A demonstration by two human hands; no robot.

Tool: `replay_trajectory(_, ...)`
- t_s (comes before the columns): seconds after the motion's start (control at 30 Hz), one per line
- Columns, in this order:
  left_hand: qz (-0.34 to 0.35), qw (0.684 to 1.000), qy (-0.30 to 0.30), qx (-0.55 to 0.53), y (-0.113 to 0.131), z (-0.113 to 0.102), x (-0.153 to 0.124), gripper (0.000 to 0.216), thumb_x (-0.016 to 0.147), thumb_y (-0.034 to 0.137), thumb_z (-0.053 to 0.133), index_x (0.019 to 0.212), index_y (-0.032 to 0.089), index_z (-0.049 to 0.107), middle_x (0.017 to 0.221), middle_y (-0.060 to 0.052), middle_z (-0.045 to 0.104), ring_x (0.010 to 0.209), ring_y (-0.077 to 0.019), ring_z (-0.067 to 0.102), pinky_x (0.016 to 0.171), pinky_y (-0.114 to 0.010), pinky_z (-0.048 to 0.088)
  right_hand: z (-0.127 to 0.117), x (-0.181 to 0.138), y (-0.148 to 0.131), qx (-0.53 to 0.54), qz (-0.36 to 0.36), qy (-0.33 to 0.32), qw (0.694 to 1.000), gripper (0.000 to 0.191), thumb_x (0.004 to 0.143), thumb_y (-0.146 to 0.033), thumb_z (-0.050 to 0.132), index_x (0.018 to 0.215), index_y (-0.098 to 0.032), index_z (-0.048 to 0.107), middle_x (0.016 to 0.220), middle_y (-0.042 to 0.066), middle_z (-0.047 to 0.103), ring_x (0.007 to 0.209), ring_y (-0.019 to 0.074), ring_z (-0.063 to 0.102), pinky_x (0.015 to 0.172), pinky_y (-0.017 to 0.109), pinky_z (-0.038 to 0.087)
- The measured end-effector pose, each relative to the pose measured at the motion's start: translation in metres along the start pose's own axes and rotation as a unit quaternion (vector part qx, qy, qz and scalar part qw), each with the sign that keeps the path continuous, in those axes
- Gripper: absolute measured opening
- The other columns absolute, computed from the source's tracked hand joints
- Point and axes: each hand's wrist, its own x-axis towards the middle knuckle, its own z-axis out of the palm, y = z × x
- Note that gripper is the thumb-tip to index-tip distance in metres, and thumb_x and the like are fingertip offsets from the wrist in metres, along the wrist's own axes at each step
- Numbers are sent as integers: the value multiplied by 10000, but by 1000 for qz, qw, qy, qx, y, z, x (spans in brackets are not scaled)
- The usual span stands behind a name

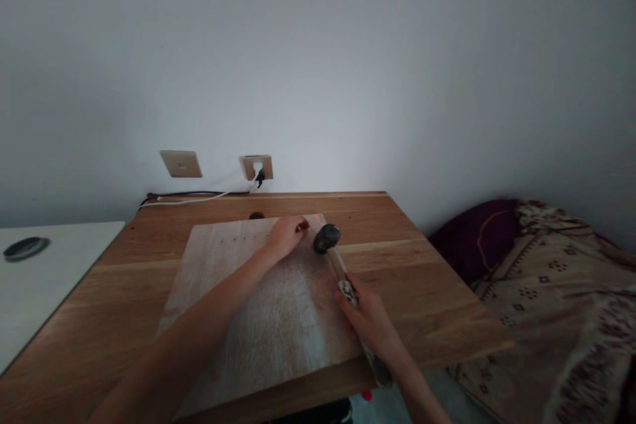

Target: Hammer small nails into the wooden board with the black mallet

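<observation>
Blunt, dark-headed hammer (338,266) over a pale, streaked board (278,318).
The right hand (366,313) grips it by the board's right edge; the left hand (288,235) curls narrowly near the far edge, contents unclear. Cords (199,201) line the grained table (422,285), far left.

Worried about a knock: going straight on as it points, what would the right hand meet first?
The right hand would probably meet the left hand first, perhaps with its hammer leading; depth is unclear.
</observation>
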Motion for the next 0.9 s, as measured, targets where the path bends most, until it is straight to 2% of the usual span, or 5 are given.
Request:
replay_trajectory(0.23,-3,1000,0,8,-3,1,1,115,823,106,695,899,175,746,917,-75,772,858,-218,706,815,-321,529,-8,5,-7,80,3,-64,995,520,946,-451,495,1346,-121,539,535,-76,518,378,145,510,365,221,394)
replay_trajectory(0.43,-9,1000,-1,-18,-7,4,2,170,807,75,656,936,154,735,846,-57,760,780,-188,699,758,-292,532,-11,23,-20,59,-40,-30,997,478,954,-431,505,1335,-148,560,550,-77,516,384,127,500,378,202,383)
replay_trajectory(0.6,-2,999,-4,-43,-6,2,-1,422,782,51,651,1187,169,671,919,-45,765,833,-186,712,808,-296,541,-7,41,-35,40,-66,-25,997,470,961,-386,491,1359,-144,551,586,-67,537,398,115,497,411,203,386)
replay_trajectory(0.77,6,997,9,79,-14,-28,-5,356,758,138,694,1113,162,681,1111,-111,713,1021,-257,674,917,-358,519,-5,46,-39,15,-63,-40,997,496,949,-360,501,1372,-107,556,580,-57,545,393,119,480,423,218,383)
replay_trajectory(0.9,-74,981,-25,175,-25,-57,-15,105,844,240,629,899,168,682,928,-107,708,903,-265,676,813,-352,511,-4,36,-33,30,-68,-31,997,547,951,-427,492,1378,-91,548,582,-55,545,410,131,497,413,222,387)
